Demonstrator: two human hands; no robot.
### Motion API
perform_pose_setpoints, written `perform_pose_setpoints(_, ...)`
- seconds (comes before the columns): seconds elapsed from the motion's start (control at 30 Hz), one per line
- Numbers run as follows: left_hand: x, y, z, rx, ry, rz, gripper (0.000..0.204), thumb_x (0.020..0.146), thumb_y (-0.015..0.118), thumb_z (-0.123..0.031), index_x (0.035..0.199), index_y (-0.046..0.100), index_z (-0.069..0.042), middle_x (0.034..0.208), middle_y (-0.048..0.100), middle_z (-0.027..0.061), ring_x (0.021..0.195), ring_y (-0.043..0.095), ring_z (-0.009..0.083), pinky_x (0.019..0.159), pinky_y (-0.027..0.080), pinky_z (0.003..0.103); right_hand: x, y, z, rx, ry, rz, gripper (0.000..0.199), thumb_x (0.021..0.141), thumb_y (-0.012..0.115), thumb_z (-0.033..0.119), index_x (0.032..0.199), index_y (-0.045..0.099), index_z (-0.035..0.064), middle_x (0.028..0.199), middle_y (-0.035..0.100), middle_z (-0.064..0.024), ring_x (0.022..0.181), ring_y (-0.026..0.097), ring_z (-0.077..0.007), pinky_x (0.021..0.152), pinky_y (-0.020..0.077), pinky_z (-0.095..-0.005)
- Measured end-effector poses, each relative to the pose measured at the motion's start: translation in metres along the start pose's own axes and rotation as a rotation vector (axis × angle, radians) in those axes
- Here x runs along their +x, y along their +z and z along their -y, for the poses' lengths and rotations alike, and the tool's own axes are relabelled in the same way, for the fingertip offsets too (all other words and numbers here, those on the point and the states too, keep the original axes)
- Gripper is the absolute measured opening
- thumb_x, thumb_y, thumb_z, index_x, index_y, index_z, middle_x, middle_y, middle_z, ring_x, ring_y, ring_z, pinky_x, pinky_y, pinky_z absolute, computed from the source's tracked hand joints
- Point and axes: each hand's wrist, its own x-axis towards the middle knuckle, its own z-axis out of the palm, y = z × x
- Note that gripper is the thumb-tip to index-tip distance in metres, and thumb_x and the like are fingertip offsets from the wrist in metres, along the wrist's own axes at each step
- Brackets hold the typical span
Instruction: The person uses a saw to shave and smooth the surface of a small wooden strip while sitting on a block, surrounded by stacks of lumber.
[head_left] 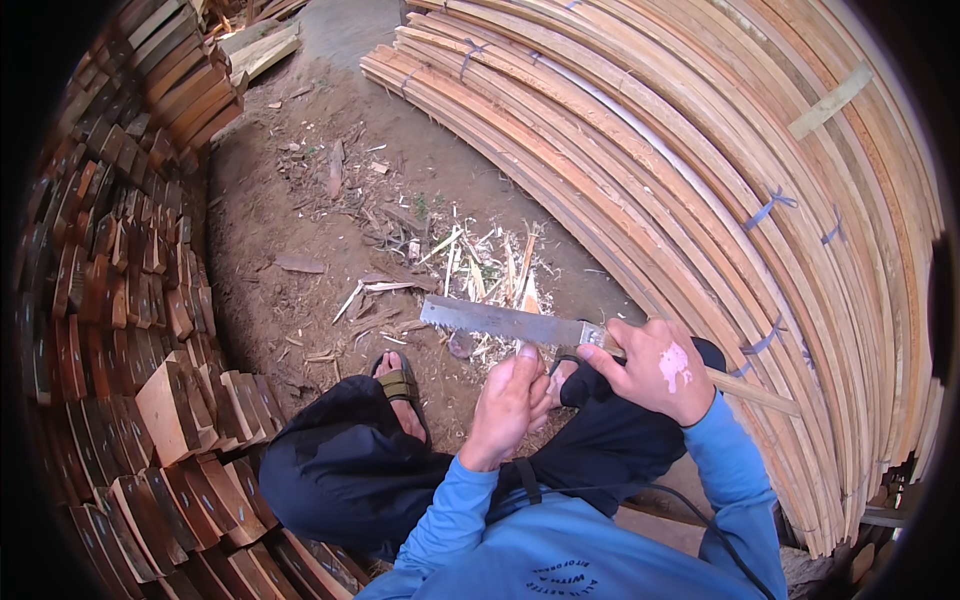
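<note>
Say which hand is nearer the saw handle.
Right. The right hand grips the saw handle; the left hand is off to its left, below the blade in the picture.

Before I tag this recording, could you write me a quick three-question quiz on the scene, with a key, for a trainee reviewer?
1. Which of the person's hands grips the saw?
2. True or false: from that hand, the saw points toward the right edge of the picture.
3. Fill in the missing word: pale wood scraps lie on the ____ beyond the saw.

Key:
1. The right hand.
2. False; it points toward the left.
3. Ground.
</note>
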Motion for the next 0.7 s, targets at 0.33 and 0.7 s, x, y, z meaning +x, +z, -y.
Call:
perform_pose_setpoints(0.33, -0.005, 0.006, 0.002, 0.026, -0.04, 0.09, 0.039, 0.119, 0.04, -0.043, 0.092, 0.044, -0.015, 0.065, 0.029, -0.0075, 0.049, 0.024, 0.0037, 0.044, 0.018, 0.025, 0.02, 0.004, -0.028, 0.104, 0.164, -0.18, 0.054, 0.104, 0.065, 0.05, 0.087, 0.072, -0.0009, 0.068, 0.066, -0.0253, 0.067, 0.067, -0.0478, 0.065, 0.0528, -0.0542)
perform_pose_setpoints(0.7, 0.022, -0.015, 0.04, 0.56, 0.379, -0.217, 0.029, 0.119, 0.044, -0.033, 0.11, 0.057, -0.008, 0.068, 0.043, -0.0037, 0.053, 0.039, 0.0059, 0.048, 0.032, 0.027, 0.003, 0.01, -0.004, 0.024, 0.038, -0.034, 0.051, 0.101, 0.068, 0.051, 0.097, 0.074, 0.0006, 0.062, 0.064, -0.0258, 0.065, 0.069, -0.0487, 0.063, 0.0561, -0.056)
